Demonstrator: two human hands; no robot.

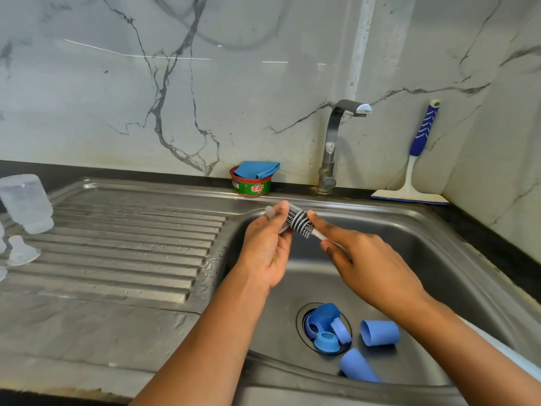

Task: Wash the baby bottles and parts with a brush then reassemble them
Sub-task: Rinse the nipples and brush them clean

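Blue caps and rings (pixel 328 326) lie in the sink (pixel 439 244) beneath my hands. My right hand (pixel 369 268) pinches the brush (pixel 298 221) handle. My left hand (pixel 266 250) grips a small clear part (pixel 269 211) against its bristles. A clear bottle (pixel 27 203) stands well left of it.

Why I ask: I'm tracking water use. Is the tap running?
No, there is no stream of water falling from the spout of the tap into the sink.
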